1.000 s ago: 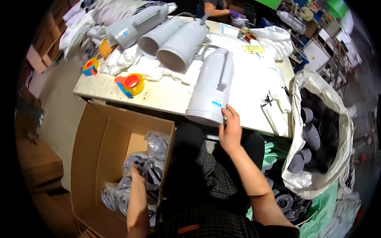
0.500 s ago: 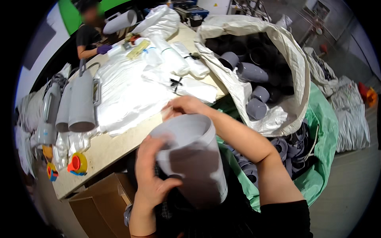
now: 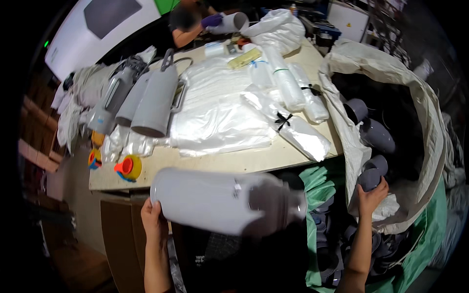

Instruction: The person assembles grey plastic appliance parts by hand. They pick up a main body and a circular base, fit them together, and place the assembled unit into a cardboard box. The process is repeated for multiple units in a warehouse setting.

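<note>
Tipping risked by one-ended grip: cylinder point(image 3: 210, 198) clasped by left hand point(image 3: 152, 217), eight o'clock; cup point(image 3: 369, 179) by right hand point(image 3: 373, 198), four o'clock.

Pale-topped bench point(image 3: 163, 157) at 12 o'clock, brightly lit. White panel point(image 3: 78, 49), grey patch point(image 3: 111, 17) on it, 10 to 11; green strip point(image 3: 166, 6) at 11. White cabinet point(image 3: 345, 23) between 1 and 2. Brownish floor point(image 3: 80, 202), 8 to 9.

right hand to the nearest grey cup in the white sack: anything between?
Nothing visible. The right hand is at the near edge of the grey cup, exposed in the open mouth of the white sack.
</note>
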### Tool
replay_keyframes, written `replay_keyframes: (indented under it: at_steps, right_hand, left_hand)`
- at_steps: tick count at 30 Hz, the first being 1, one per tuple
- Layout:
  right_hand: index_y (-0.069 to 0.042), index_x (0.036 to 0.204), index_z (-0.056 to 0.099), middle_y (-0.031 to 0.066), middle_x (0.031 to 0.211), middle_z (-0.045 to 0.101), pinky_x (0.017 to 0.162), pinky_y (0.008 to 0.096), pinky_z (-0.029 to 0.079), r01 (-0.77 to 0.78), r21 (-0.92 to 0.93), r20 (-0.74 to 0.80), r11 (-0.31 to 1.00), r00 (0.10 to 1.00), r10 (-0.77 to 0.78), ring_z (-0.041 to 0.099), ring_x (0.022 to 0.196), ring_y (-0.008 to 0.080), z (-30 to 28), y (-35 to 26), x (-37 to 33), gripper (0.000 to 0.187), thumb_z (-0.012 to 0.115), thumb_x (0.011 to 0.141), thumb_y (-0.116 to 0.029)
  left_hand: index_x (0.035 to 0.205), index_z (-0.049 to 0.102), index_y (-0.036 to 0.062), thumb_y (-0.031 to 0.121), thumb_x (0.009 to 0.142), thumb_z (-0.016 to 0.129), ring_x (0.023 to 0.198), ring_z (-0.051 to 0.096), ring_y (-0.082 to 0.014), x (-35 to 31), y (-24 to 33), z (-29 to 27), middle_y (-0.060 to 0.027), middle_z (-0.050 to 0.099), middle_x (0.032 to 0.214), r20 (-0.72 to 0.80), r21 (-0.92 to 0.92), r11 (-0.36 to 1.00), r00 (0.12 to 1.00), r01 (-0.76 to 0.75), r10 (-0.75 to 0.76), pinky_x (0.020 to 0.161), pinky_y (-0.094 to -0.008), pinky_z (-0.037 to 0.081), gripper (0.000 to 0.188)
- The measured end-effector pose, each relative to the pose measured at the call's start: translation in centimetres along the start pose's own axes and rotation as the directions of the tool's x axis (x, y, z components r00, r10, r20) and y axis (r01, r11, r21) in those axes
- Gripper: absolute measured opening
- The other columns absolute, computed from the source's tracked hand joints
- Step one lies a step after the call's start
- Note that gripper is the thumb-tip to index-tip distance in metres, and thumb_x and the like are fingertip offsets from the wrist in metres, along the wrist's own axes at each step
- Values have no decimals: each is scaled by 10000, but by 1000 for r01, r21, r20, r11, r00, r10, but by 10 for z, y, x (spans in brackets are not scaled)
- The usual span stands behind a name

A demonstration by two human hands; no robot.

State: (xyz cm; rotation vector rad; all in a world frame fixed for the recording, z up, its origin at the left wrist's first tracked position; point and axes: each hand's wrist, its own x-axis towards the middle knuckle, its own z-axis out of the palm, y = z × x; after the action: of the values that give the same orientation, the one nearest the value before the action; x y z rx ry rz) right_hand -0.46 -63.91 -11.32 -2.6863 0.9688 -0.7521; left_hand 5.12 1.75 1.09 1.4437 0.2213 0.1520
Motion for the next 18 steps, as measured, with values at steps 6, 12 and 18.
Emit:
replay_keyframes:
  at_steps: [6, 12, 18]
  right_hand:
    - [-36, 1602, 208, 216, 1548, 361, 1139, 461, 347, -45, 917, 177, 395, 936, -305, 423, 1389, 330, -114, -177, 1, 1211, 767, 739, -675]
    - [47, 1586, 217, 216, 1564, 387, 1163, 415, 310, -145, 967, 237, 210, 815, -529, 415, 1411, 306, -105, -254, -50, 1147, 619, 844, -729]
    - [2, 1529, 309, 206, 1483, 438, 1168, 444, 320, -310, 877, 427, 368, 855, -295, 448, 1373, 312, -75, -191, -188, 931, 649, 863, -553]
  left_hand:
    - [1173, 638, -41, 304, 1008, 650, 962, 694, -216, 5, -27, 20, -129, 721, 1085, -128, -296, 954, 988, 39, -81, 892, -370, 552, 383]
    - [1123, 645, -44, 256, 982, 686, 918, 670, -174, -13, 18, 44, -121, 707, 1038, -184, -221, 958, 973, -181, 141, 843, -315, 535, 333]
    - [857, 480, 61, 461, 1040, 532, 755, 532, -100, 7, 70, 43, -11, 544, 820, -117, 2, 704, 699, -711, 706, 712, -271, 467, 443]
